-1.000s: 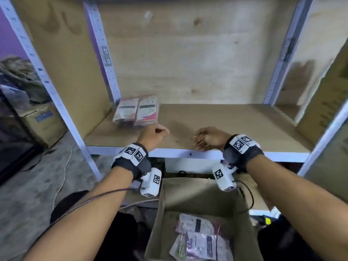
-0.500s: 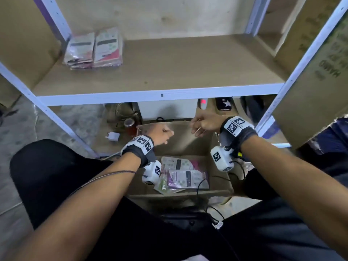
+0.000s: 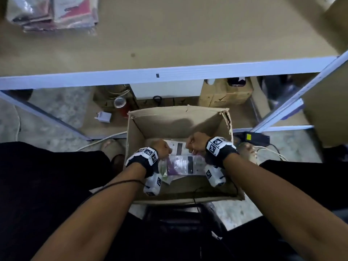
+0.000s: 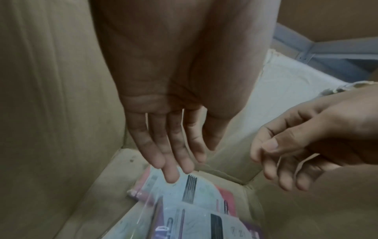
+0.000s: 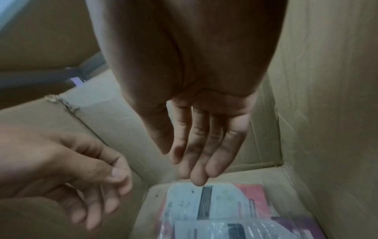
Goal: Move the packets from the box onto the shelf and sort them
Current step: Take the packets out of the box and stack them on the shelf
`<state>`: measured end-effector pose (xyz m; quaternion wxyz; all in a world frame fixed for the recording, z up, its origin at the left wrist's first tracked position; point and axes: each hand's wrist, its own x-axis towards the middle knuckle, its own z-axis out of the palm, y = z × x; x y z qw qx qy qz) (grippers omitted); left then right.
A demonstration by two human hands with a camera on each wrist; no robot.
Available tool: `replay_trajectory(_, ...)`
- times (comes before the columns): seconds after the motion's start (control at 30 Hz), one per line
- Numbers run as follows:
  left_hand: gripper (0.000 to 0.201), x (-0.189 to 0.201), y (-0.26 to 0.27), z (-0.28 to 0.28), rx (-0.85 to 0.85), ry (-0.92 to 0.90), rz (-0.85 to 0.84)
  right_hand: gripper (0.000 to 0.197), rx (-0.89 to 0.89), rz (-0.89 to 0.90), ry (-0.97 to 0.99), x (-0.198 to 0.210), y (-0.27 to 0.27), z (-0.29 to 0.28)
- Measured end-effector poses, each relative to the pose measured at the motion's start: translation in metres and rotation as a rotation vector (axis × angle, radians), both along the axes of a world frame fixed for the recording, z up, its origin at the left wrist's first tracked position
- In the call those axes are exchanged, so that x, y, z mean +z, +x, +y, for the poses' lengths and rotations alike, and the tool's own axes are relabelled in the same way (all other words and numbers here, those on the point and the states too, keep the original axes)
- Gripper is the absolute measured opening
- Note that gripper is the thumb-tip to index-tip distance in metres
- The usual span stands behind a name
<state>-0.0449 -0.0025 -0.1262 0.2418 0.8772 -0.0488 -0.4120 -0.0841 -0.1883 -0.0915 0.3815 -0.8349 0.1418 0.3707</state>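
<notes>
**Cardboard walls, slippery packets**

Cardboard closes in on both sides as I reach into the box (image 3: 177,117) on the floor in front of me. My left hand (image 4: 169,129) hangs with its fingers straight and holds nothing, the fingertips just above the pink-and-white packet (image 4: 196,192) at the far end of the box floor. My right hand (image 5: 206,134) is the same: fingers extended, empty, poised over that packet's barcode. A clear-wrapped purple packet (image 3: 185,164) partly overlaps it on the near side (the film looks glossy). Two sorted stacks (image 3: 54,12) already lie on the shelf (image 3: 169,40), back left.

I think the risk is in the pick: both hands are heading for one packet, so they could crowd each other. Slick film could slip from a shallow pinch, or the overlapping packet could drag along and land in the wrong stack.
</notes>
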Motion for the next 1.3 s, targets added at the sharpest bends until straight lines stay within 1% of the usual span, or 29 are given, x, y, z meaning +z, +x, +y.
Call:
replay_trajectory(0.07, 0.022, -0.011, -0.002, 0.002, 0.038, -0.011, 0.050, 0.021, 0.078, 0.011, -0.069, -0.018, 0.005, 0.001)
replay_trajectory(0.2, 0.026, -0.027, -0.004, 0.009, 0.037, 0.026, 0.116, 0.028, 0.301, -0.014, -0.278, -0.050, 0.011, 0.004)
replay_trajectory(0.27, 0.029, -0.034, -0.006, 0.013, 0.033, 0.054, 0.149, 0.029, 0.379, -0.004, -0.338, -0.066, 0.013, 0.005)
replay_trajectory(0.3, 0.030, -0.036, -0.006, 0.014, 0.025, 0.074, 0.147, 0.031, 0.401, 0.009, -0.357, -0.074, 0.013, 0.004)
replay_trajectory(0.4, 0.036, -0.035, -0.007, 0.015, 0.016, 0.128, 0.118, 0.047, 0.410, 0.000, -0.394, -0.095, 0.009, -0.002)
replay_trajectory(0.5, 0.033, -0.033, -0.006, 0.013, 0.030, 0.128, 0.127, 0.058, 0.465, 0.002, -0.431, -0.107, 0.011, -0.005)
replay_trajectory(0.57, 0.031, -0.033, -0.003, 0.011, 0.047, 0.134, 0.120, 0.061, 0.503, 0.036, -0.452, -0.114, 0.013, -0.004)
replay_trajectory(0.7, 0.035, -0.036, -0.001, 0.008, 0.050, 0.114, 0.097, 0.076, 0.513, 0.032, -0.455, -0.132, 0.006, -0.003)
replay_trajectory(0.83, 0.030, -0.041, -0.002, 0.009, 0.032, 0.103, 0.098, 0.071, 0.563, 0.041, -0.527, -0.139, 0.009, -0.001)
replay_trajectory(0.93, 0.029, -0.046, -0.006, 0.007, 0.045, 0.102, 0.124, 0.070, 0.508, 0.062, -0.493, -0.139, 0.016, -0.002)
replay_trajectory(0.97, 0.030, -0.047, -0.007, 0.006, 0.048, 0.104, 0.127, 0.066, 0.491, 0.060, -0.477, -0.138, 0.021, -0.001)
replay_trajectory(1.07, 0.034, -0.051, -0.008, 0.006, 0.034, 0.116, 0.134, 0.043, 0.462, 0.008, -0.487, -0.131, 0.041, 0.005)
replay_trajectory(1.1, 0.032, -0.052, -0.008, 0.006, 0.036, 0.113, 0.143, 0.041, 0.454, -0.019, -0.496, -0.130, 0.047, 0.008)
replay_trajectory(1.2, 0.029, -0.052, -0.008, 0.007, 0.052, 0.115, 0.153, 0.047, 0.423, -0.097, -0.508, -0.133, 0.052, 0.013)
replay_trajectory(1.3, 0.026, -0.052, -0.008, 0.008, 0.079, 0.120, 0.156, 0.041, 0.417, -0.086, -0.508, -0.134, 0.049, 0.017)
